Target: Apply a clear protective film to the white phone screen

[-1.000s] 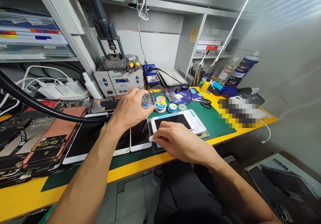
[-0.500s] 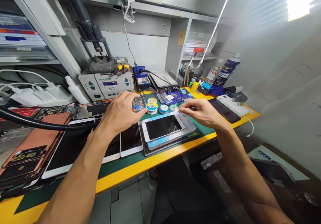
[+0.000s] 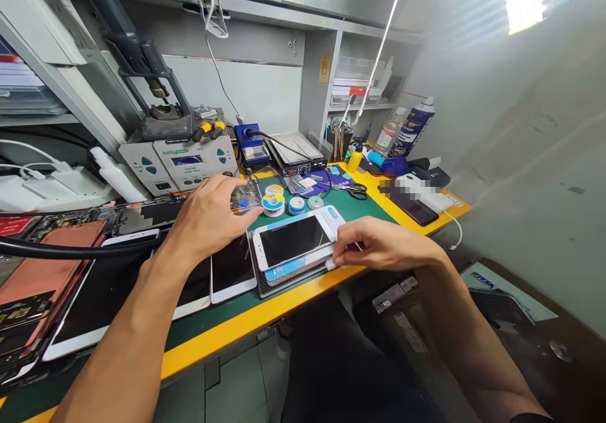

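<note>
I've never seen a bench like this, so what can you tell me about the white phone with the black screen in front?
The flat white phone with a glossy black screen looks like plastic and glass. It lies face up, slightly slanted, its screen dark with pale streaks near one end. It rests on a flat blue-and-white block. The right hand is beside it; whether they touch is unclear.

Dark, plain trousers and a black sleeve edge, forearms bare.
</note>
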`<state>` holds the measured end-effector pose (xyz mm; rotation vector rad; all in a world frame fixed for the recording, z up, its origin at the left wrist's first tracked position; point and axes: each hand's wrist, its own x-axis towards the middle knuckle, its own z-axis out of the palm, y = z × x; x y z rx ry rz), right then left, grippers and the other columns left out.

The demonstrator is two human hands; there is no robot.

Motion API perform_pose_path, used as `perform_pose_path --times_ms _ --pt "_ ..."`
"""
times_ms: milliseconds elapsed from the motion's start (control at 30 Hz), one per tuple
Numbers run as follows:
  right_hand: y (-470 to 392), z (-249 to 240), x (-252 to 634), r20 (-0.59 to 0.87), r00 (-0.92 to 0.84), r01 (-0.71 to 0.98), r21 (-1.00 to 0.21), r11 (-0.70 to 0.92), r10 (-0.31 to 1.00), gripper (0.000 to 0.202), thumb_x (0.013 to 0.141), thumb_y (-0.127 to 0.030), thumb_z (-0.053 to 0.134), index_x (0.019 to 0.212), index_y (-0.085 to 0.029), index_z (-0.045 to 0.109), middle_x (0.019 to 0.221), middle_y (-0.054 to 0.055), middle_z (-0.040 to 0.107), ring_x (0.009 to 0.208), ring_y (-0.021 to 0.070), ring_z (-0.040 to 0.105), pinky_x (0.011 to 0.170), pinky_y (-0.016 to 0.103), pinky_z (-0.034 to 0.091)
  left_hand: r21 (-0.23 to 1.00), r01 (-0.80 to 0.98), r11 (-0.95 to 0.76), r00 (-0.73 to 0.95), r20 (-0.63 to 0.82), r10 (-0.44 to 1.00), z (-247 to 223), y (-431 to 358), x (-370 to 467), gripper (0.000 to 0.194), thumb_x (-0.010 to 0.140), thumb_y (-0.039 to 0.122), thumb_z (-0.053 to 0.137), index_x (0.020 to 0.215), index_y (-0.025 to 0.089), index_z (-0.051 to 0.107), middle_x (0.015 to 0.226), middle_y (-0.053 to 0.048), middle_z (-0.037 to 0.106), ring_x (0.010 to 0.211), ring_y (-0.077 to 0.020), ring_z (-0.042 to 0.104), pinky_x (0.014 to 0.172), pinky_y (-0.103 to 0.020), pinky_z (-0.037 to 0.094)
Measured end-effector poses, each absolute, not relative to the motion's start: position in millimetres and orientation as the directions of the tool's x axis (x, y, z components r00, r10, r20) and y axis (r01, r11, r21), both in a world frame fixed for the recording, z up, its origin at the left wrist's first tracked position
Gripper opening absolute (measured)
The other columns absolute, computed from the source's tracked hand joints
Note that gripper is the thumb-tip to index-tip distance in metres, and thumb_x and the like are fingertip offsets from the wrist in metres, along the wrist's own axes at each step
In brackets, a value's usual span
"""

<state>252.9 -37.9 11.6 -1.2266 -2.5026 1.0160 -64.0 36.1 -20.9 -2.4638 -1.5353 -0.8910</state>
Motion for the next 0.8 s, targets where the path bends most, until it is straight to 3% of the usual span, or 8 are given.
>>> perform_pose_path --times_ms 100,333,467,600,667,800 --pt "-49.5 12.8 259.4 -0.183 -0.672 0.576 -0.738 0.351 0.718 0.019 0.092 -0.032 0.068 0.094 -0.016 0.078 0.089 0.003 0.073 0.079 0.0154 0.064 0.071 0.025 0.045 0.2 0.848 -0.491 0.326 0.534 0.78 -21.6 36.7 -63.1 0.057 0.084 0.054 0.067 0.124 0.014 0.064 0.119 -0.014 0.067 0.111 -0.0327 0.066 0.1 -0.043 0.052" --pt "-42.7 2.6 287.8 -0.056 -0.311 0.537 -0.834 0.127 0.949 0.038 0.086 -0.053 0.072 0.089 -0.015 0.075 0.086 0.005 0.072 0.081 0.0187 0.062 0.074 0.03 0.047 0.214 0.854 -0.475 0.316 0.513 0.798 -19.7 35.5 -63.1 0.057 0.084 0.054 0.067 0.125 0.015 0.064 0.121 -0.013 0.067 0.111 -0.0323 0.067 0.101 -0.043 0.052" --pt "-23.8 -12.4 319.0 0.033 -0.07 0.718 -0.692 0.073 0.997 0.037 0.089 -0.051 0.066 0.095 -0.016 0.078 0.093 0.008 0.076 0.085 0.0228 0.066 0.076 0.033 0.05 0.236 0.831 -0.503 0.334 0.512 0.791 -15.8 31.4 -60.0 0.057 0.084 0.055 0.067 0.126 0.017 0.062 0.122 -0.012 0.067 0.112 -0.0307 0.066 0.101 -0.042 0.052" --pt "-10.5 -24.4 338.6 0.18 0.111 0.836 -0.549 0.006 0.977 0.043 0.09 -0.035 0.061 0.127 -0.014 0.07 0.112 0.014 0.075 0.094 0.028 0.066 0.087 0.042 0.049 0.258 0.806 -0.533 0.364 0.494 0.789 -12.0 24.3 -55.1 0.056 0.084 0.055 0.068 0.126 0.017 0.062 0.122 -0.011 0.067 0.112 -0.03 0.066 0.099 -0.041 0.053" --pt "-9.5 -21.5 337.4 0.229 0.13 0.823 -0.568 0.024 0.965 0.045 0.091 -0.036 0.059 0.13 -0.014 0.068 0.117 0.014 0.073 0.098 0.0278 0.066 0.088 0.043 0.049 0.263 0.785 -0.561 0.391 0.491 0.778 -10.7 19.3 -51.6 0.054 0.084 0.053 0.069 0.125 0.017 0.063 0.123 -0.011 0.067 0.113 -0.0297 0.066 0.101 -0.042 0.052" --pt "-3.5 -0.2 313.0 0.137 -0.038 0.619 -0.775 0.13 0.99 0.043 0.089 -0.048 0.066 0.116 -0.016 0.076 0.1 0.011 0.077 0.082 0.0221 0.067 0.063 0.031 0.052 0.269 0.731 -0.627 0.466 0.474 0.747 -7.9 7.1 -40.5 0.052 0.085 0.051 0.07 0.125 0.019 0.062 0.125 -0.01 0.067 0.116 -0.029 0.064 0.104 -0.04 0.05"
